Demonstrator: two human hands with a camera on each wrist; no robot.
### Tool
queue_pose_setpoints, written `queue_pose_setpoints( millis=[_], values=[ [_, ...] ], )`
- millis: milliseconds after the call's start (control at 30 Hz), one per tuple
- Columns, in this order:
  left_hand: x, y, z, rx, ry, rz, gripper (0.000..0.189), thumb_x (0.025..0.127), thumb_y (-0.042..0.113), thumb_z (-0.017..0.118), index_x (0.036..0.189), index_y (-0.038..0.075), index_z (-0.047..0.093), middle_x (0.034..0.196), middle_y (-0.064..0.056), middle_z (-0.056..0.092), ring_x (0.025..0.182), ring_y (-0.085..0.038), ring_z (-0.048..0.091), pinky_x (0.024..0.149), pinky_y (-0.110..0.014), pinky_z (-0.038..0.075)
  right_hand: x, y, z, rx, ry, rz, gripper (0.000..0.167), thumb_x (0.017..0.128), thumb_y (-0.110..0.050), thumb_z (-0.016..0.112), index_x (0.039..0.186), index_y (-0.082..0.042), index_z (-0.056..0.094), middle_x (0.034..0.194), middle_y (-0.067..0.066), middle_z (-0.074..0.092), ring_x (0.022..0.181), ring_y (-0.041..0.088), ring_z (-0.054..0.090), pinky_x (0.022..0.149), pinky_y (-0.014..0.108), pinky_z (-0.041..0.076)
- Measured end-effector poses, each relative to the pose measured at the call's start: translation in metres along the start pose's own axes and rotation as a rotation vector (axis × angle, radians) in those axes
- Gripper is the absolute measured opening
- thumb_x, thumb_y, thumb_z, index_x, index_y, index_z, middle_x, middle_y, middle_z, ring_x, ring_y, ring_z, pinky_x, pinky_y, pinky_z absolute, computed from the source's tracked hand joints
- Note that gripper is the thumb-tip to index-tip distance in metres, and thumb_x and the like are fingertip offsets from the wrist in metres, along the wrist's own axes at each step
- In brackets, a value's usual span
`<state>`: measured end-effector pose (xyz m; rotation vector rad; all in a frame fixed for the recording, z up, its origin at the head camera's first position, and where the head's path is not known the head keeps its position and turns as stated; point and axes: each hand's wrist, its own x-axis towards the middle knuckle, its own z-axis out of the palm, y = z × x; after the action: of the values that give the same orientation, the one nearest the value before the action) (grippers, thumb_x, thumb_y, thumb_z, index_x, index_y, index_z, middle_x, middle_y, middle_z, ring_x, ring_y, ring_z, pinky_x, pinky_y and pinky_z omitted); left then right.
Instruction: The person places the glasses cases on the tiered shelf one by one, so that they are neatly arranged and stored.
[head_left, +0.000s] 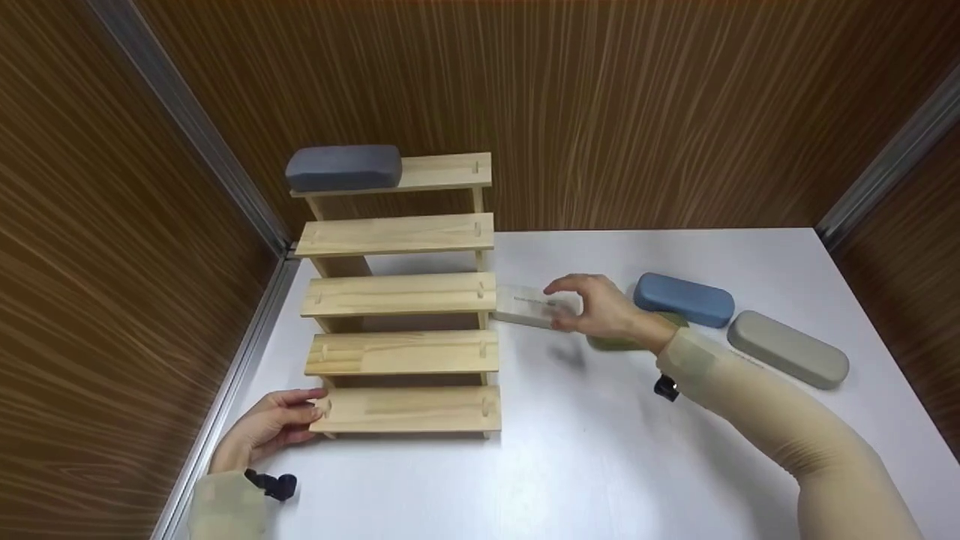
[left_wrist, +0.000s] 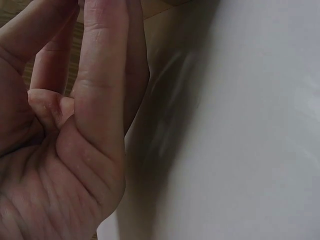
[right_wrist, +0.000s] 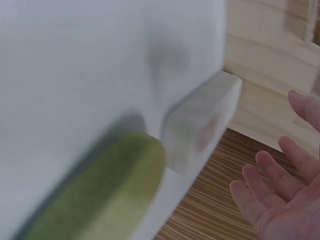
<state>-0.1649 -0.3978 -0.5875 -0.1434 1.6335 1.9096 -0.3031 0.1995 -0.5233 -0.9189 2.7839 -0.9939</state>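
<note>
A stepped wooden rack [head_left: 397, 292] with several shelves stands left of the middle in the head view. My left hand [head_left: 274, 424] grips the left end of its lowest shelf, thumb on top; the left wrist view shows bent fingers [left_wrist: 102, 60] near the wood. My right hand [head_left: 600, 307] hovers, fingers spread and holding nothing, beside a whitish case [head_left: 521, 304] with small print, lying against the rack's right side. The right wrist view shows that hand apart from the case. Under my right wrist lies a green case [right_wrist: 100, 190], partly hidden in the head view.
A dark grey-blue case [head_left: 345, 167] sits on the top shelf at the left. On the white table [head_left: 562, 465], a blue case [head_left: 684, 298] and a beige-grey case [head_left: 787, 349] lie at the right. Wood-grain panels [head_left: 637, 112] wall in the back and sides.
</note>
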Motion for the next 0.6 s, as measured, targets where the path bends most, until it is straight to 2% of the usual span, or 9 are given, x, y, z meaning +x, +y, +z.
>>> queue_pose_setpoints(
  millis=[267,600],
  values=[
    [0.002,-0.001,0.0,-0.011,0.004,-0.003,0.039,0.107,-0.002,0.068,0.123,0.03,0.084,0.114,0.002,0.083,0.099,-0.013,0.084,0.091,-0.028,0.072,-0.002,0.013,0.021,-0.047,0.007,0.037,0.056,0.09,-0.02,0.092,0.139,-0.001,0.074,0.148,0.025,0.073,0.139,0.05,0.067,0.124,0.07,0.052],
    [0.001,0.0,0.001,-0.011,0.026,-0.018,0.038,0.106,-0.001,0.071,0.121,0.031,0.084,0.112,0.002,0.083,0.096,-0.014,0.085,0.09,-0.029,0.073,0.004,0.022,0.032,-0.068,0.025,0.113,0.059,0.089,-0.021,0.093,0.141,0.0,0.073,0.149,0.026,0.072,0.137,0.051,0.067,0.122,0.069,0.054]
  ],
)
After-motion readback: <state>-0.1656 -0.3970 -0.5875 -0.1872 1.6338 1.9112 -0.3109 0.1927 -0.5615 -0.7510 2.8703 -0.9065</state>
